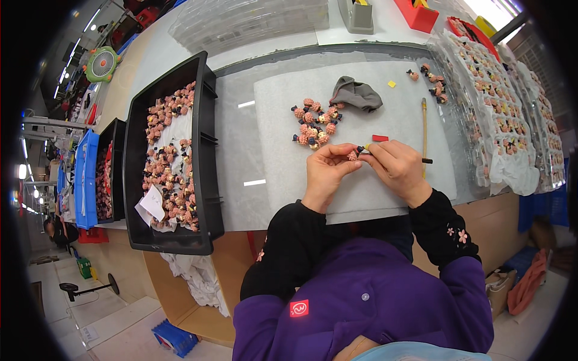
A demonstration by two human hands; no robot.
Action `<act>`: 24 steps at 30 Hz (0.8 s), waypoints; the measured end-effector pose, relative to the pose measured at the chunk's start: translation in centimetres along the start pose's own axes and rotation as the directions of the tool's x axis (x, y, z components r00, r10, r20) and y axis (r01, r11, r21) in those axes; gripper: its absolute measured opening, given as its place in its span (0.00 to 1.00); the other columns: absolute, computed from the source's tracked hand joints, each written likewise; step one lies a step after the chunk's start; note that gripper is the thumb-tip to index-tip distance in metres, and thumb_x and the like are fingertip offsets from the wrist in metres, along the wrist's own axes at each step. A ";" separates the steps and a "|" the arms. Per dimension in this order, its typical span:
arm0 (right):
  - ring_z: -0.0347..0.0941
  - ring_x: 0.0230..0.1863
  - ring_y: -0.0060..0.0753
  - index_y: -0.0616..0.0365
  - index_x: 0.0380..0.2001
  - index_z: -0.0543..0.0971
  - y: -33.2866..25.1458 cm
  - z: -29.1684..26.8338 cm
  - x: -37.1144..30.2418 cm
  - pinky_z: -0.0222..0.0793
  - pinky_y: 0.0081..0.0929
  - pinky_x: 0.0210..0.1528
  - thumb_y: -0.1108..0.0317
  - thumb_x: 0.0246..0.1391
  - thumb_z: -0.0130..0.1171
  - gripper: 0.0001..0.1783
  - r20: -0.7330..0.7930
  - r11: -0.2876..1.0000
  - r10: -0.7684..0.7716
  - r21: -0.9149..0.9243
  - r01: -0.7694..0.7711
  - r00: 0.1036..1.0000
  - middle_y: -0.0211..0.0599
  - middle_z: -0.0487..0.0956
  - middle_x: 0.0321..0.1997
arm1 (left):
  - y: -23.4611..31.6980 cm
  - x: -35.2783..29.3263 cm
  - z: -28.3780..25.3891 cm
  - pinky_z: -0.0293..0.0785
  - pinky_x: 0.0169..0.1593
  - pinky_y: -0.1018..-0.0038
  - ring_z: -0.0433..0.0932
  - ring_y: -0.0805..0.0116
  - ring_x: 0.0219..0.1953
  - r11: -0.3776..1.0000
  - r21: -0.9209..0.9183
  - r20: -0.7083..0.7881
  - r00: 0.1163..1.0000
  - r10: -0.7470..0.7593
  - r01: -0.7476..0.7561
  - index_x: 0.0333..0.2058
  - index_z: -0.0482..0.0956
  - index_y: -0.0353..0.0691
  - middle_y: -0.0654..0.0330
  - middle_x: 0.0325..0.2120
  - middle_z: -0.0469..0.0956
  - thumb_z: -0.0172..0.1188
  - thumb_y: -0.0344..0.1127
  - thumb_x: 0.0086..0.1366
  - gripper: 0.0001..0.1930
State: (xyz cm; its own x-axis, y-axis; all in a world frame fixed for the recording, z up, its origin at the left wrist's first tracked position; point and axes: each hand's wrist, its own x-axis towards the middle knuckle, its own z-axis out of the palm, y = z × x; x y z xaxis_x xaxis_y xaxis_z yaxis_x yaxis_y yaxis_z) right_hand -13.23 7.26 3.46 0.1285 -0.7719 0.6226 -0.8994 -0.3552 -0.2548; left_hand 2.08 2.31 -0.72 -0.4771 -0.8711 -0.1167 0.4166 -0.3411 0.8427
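Over the white mat (pixel 283 180), my left hand (pixel 325 171) pinches a small figurine (pixel 353 155) with a pink, bumpy head and dark parts. My right hand (pixel 397 168) is closed at its dark end, with a bit of yellow at the fingertips; what exactly those fingers hold is too small to tell. Just beyond my hands lies a cluster of similar figurines (pixel 313 139), beside a crumpled grey cloth (pixel 356 95). A small red block (pixel 380 138) sits near my right fingers. A thin brush-like stick (pixel 424 120) lies right of that hand, its dark end partly behind it.
At left stands a black crate (pixel 208 150) of many figurines, with white paper in it. Clear trays of figurines (pixel 506 114) line the right side. Several loose figurines (pixel 435 81) and a yellow square (pixel 391 84) lie at far right. Stacked clear trays (pixel 247 24) stand behind.
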 end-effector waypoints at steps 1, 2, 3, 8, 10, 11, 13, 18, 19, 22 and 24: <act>0.69 0.19 0.30 0.57 0.22 0.75 0.0 -0.1 0.1 0.65 0.25 0.20 0.69 0.33 0.65 0.10 0.022 1.000 -0.011 -0.006 0.012 1.000 0.30 0.73 0.19 | 0.1 0.0 0.0 0.75 0.39 0.78 0.74 0.73 0.35 1.000 -0.007 -0.003 1.000 -0.002 0.002 0.33 0.73 0.31 0.57 0.34 0.74 0.59 0.13 0.46 0.14; 0.69 0.19 0.30 0.57 0.22 0.75 0.0 -0.2 0.1 0.65 0.25 0.20 0.69 0.33 0.65 0.10 0.044 1.000 -0.023 -0.012 0.023 0.999 0.30 0.73 0.19 | 0.1 0.0 0.0 0.75 0.39 0.78 0.74 0.73 0.35 1.000 -0.007 -0.003 1.000 -0.002 0.002 0.33 0.73 0.31 0.57 0.34 0.74 0.59 0.13 0.46 0.14; 0.69 0.19 0.30 0.57 0.22 0.75 0.1 -0.3 0.2 0.65 0.25 0.20 0.69 0.33 0.65 0.10 0.044 1.000 -0.022 -0.013 0.023 0.999 0.30 0.73 0.19 | 0.1 0.0 0.0 0.75 0.39 0.79 0.74 0.73 0.35 1.000 -0.024 -0.009 1.000 -0.013 0.013 0.33 0.73 0.31 0.57 0.34 0.74 0.59 0.13 0.46 0.14; 0.71 0.21 0.32 0.58 0.24 0.75 0.1 -0.1 0.4 0.66 0.25 0.21 0.70 0.34 0.65 0.10 0.025 0.999 0.000 0.047 -0.001 1.000 0.33 0.74 0.20 | 0.4 0.0 0.0 0.74 0.40 0.80 0.75 0.73 0.35 0.999 -0.028 -0.019 0.999 -0.048 0.047 0.35 0.72 0.31 0.58 0.33 0.74 0.59 0.15 0.47 0.15; 0.71 0.21 0.33 0.58 0.24 0.75 0.1 -0.1 0.5 0.66 0.26 0.21 0.70 0.34 0.65 0.11 0.007 0.998 0.009 0.055 -0.010 1.000 0.34 0.74 0.21 | 0.3 0.1 0.0 0.74 0.41 0.79 0.75 0.72 0.36 0.995 -0.086 -0.004 0.998 -0.058 0.058 0.37 0.71 0.30 0.56 0.34 0.75 0.60 0.16 0.48 0.16; 0.72 0.21 0.33 0.59 0.25 0.75 0.1 0.0 0.4 0.67 0.26 0.22 0.70 0.35 0.65 0.11 -0.011 0.998 0.020 0.062 -0.019 1.000 0.36 0.74 0.21 | 0.3 0.1 0.0 0.74 0.41 0.79 0.75 0.72 0.36 0.995 -0.086 -0.004 0.998 -0.059 0.058 0.37 0.71 0.30 0.56 0.34 0.75 0.60 0.16 0.48 0.16; 0.72 0.22 0.33 0.58 0.25 0.75 0.3 0.3 0.4 0.67 0.26 0.22 0.68 0.35 0.65 0.11 -0.022 0.998 0.020 0.054 -0.019 1.000 0.34 0.74 0.21 | 0.4 0.1 0.0 0.74 0.41 0.79 0.75 0.72 0.36 0.988 -0.136 0.010 0.997 -0.075 0.076 0.38 0.71 0.30 0.56 0.34 0.75 0.60 0.16 0.48 0.17; 0.73 0.25 0.32 0.57 0.25 0.74 0.3 0.1 0.4 0.67 0.25 0.23 0.66 0.36 0.64 0.11 0.016 0.999 0.030 0.020 -0.031 0.999 0.33 0.74 0.21 | 0.3 0.2 -0.2 0.75 0.40 0.79 0.76 0.72 0.35 0.982 -0.156 0.023 0.994 -0.109 0.111 0.39 0.71 0.30 0.55 0.33 0.75 0.60 0.18 0.49 0.16; 0.72 0.24 0.32 0.57 0.25 0.74 0.3 0.2 0.4 0.67 0.25 0.23 0.66 0.36 0.64 0.11 -0.003 1.000 0.021 0.019 -0.021 1.000 0.32 0.73 0.21 | 0.4 0.2 -0.2 0.75 0.39 0.79 0.76 0.72 0.34 0.981 -0.154 0.025 0.993 -0.116 0.118 0.39 0.71 0.30 0.55 0.33 0.75 0.60 0.18 0.49 0.16; 0.72 0.23 0.31 0.56 0.25 0.74 0.2 0.2 0.5 0.67 0.25 0.23 0.65 0.36 0.64 0.11 -0.026 1.000 0.010 0.015 -0.010 1.000 0.32 0.73 0.21 | 0.2 0.2 -0.3 0.75 0.38 0.79 0.76 0.72 0.33 0.981 -0.163 0.021 0.994 -0.104 0.106 0.38 0.71 0.30 0.55 0.32 0.76 0.60 0.18 0.49 0.15; 0.71 0.23 0.31 0.56 0.24 0.74 0.1 0.2 0.5 0.67 0.25 0.22 0.65 0.36 0.64 0.11 -0.031 1.000 0.008 0.013 -0.007 0.999 0.32 0.73 0.21 | 0.2 0.2 -0.3 0.75 0.38 0.79 0.76 0.72 0.33 0.983 -0.159 0.016 0.995 -0.096 0.097 0.38 0.71 0.30 0.55 0.31 0.76 0.60 0.18 0.49 0.15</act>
State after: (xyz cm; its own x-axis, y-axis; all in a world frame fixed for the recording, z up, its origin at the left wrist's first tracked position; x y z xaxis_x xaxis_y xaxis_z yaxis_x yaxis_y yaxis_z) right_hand -13.17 6.74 3.63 0.1088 -0.7580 0.6432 -0.8948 -0.3565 -0.2688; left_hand 2.29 1.96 -0.67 -0.5270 -0.8286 -0.1886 0.4858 -0.4758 0.7332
